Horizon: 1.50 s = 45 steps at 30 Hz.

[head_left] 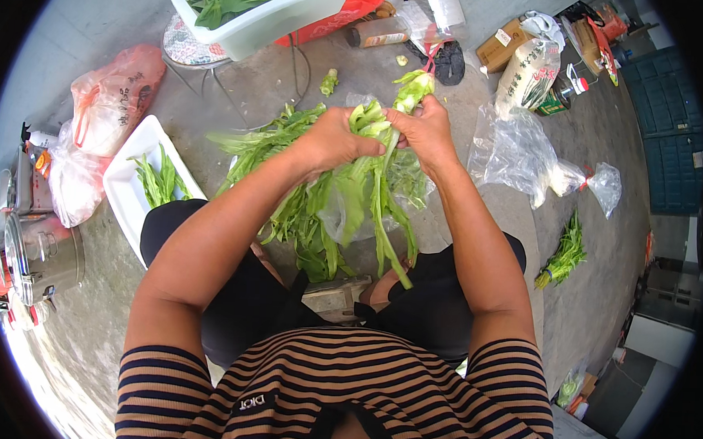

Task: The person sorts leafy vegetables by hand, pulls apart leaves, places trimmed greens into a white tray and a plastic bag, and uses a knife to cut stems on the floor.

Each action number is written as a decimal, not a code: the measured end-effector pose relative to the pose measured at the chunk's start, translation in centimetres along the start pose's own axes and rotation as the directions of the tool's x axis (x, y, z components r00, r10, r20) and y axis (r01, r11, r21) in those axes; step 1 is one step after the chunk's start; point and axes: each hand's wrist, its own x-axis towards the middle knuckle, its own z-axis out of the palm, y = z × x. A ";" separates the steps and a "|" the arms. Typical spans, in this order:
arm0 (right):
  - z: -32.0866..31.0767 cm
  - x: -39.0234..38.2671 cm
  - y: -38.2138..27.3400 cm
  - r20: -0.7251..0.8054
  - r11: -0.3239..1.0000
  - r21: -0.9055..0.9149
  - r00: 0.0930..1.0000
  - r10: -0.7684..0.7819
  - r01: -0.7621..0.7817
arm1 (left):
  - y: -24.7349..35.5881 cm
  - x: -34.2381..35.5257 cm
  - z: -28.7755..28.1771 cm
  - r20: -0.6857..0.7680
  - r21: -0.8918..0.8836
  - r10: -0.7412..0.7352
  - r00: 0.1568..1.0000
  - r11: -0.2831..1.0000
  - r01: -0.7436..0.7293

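My left hand (335,143) is closed around leafy greens, its thumb pressed along pale green leaf stems. Close beside it, my right hand (424,130) grips the leafy green stalk (410,89), whose thick pale cut end points up and away from me. Long leaves from the stalk hang down between my knees. Under both hands, a heap of loose leafy greens (308,218) lies over clear plastic on the floor. To the left, a white tray (121,170) holds some separate green leaves (162,178).
A white tub (258,33) of leaves rests on a stool (188,44) at the far left. Plastic bags (118,92) lean by the left wall. At right are clear plastic bags (515,152), a bundle of greens (566,255), a sack (528,76) and a cardboard box (500,45).
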 end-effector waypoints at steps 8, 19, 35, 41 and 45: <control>-0.9 0.4 0.0 0.138 0.996 0.018 0.987 0.087 -0.091 | -1.0 1.4 -2.9 0.116 0.040 -0.130 0.985 0.991 0.126; -4.4 0.8 -0.8 0.234 0.862 0.465 0.967 0.102 -0.203 | 0.0 -0.1 -9.0 0.039 0.214 -0.146 0.988 0.968 0.134; -0.5 -0.5 -0.5 0.261 0.901 0.367 0.955 0.139 -0.231 | 1.5 -1.0 -10.1 -0.146 -0.087 -0.023 0.989 0.996 0.010; 3.6 -2.6 -0.7 0.430 0.943 0.274 0.901 0.057 -0.190 | 1.6 -0.3 -8.3 -0.117 -0.336 -0.058 0.991 0.942 0.016; 4.5 -2.7 0.4 0.443 0.949 0.224 0.890 0.104 -0.223 | 1.8 -0.4 -7.7 -0.141 -0.361 -0.079 0.987 0.932 0.023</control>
